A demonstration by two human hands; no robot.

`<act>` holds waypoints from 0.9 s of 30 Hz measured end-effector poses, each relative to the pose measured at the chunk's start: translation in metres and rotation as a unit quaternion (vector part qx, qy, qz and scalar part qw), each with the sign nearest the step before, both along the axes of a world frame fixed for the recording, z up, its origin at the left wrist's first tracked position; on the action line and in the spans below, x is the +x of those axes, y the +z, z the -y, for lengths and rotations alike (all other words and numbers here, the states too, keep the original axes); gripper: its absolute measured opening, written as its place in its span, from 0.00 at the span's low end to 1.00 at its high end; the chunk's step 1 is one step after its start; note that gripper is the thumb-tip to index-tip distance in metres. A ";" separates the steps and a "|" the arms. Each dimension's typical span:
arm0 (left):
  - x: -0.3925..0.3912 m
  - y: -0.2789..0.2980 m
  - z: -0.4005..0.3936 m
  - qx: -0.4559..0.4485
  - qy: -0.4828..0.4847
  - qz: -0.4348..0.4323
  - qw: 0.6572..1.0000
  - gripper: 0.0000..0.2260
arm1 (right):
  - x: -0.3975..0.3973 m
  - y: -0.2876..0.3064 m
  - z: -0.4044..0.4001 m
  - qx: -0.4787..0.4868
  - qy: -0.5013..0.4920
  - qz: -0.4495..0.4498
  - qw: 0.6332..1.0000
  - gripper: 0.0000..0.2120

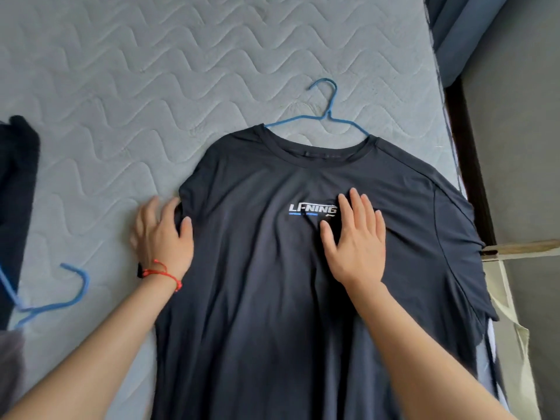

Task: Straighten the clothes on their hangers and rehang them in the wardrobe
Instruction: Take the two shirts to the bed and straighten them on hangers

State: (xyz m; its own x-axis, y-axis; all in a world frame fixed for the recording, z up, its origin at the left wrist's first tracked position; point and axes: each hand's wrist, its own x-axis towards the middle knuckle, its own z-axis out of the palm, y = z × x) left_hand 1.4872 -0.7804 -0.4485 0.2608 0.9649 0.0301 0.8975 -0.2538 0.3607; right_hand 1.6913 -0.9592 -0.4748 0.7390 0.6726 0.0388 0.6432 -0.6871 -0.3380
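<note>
Hands (257, 241) flat on hangered T-shirt (272, 298), mattress (151, 71)

A dark navy T-shirt (272, 283) lies face up and spread flat on the quilted grey mattress (121, 71), a white and blue chest logo showing. A blue wire hanger (325, 115) sits inside its neckline, hook pointing away. At the left edge, a second blue hanger (75, 286) lies beside another dark garment (15, 192).
</note>
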 end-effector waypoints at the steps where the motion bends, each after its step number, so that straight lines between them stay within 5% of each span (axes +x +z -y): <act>1: -0.010 0.000 -0.007 -0.017 0.026 -0.022 0.999 0.19 | 0.000 0.000 0.000 -0.005 -0.001 0.004 1.000 0.30; 4: -0.030 0.002 -0.020 -0.053 0.050 -0.031 0.997 0.21 | -0.002 0.001 -0.001 -0.007 -0.005 0.007 1.000 0.29; 8: -0.038 0.013 -0.030 -0.213 0.098 0.059 0.970 0.15 | -0.002 0.003 -0.002 -0.006 -0.006 0.003 1.000 0.30; 12: -0.041 0.021 -0.030 -0.343 0.024 0.074 0.936 0.08 | -0.003 0.004 -0.002 -0.014 -0.008 0.003 1.000 0.30; 16: -0.048 0.040 -0.040 -0.409 0.112 0.327 0.845 0.04 | -0.003 0.005 -0.002 -0.018 -0.014 -0.001 1.000 0.31; 18: -0.057 0.047 -0.050 -0.380 0.170 0.382 0.825 0.05 | -0.003 0.005 -0.003 -0.021 -0.015 -0.004 1.000 0.31; 22: -0.075 0.052 -0.065 -0.283 0.201 0.367 0.863 0.07 | -0.003 0.005 -0.002 -0.022 -0.017 -0.004 1.000 0.31; 27: -0.094 0.043 -0.071 -0.133 0.106 0.201 0.965 0.08 | -0.004 0.005 -0.003 -0.023 -0.020 -0.004 1.000 0.31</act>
